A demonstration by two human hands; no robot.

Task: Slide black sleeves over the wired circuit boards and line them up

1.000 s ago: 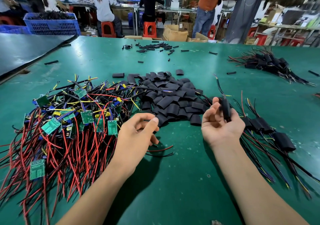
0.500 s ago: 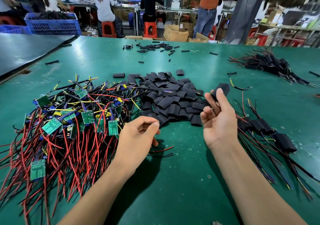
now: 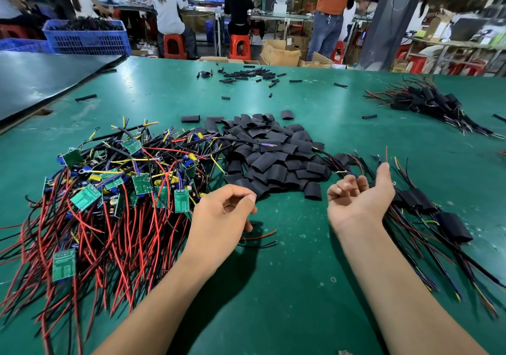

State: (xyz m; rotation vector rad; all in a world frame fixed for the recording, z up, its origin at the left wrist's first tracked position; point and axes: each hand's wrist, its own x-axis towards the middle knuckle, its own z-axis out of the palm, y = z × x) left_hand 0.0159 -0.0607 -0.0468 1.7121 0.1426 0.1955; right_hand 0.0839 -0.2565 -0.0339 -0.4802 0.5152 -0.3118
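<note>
A tangle of green circuit boards with red, black and yellow wires covers the left of the green table. A heap of flat black sleeves lies in the middle. Sleeved boards lie in a row at the right, wires trailing toward me. My left hand hovers beside the board pile, fingers loosely curled, nothing visibly held; a loose red and black wire pair lies under it. My right hand is palm up next to the sleeved row, fingers relaxed and empty.
A second bundle of sleeved boards lies at the far right. Small black tube pieces are scattered at the table's far side. A dark mat and a blue crate sit at the far left. People work at benches behind.
My right hand held a sleeved board raised half a second ago; now it is empty and lower, beside the sleeved row. My left hand has barely moved.
</note>
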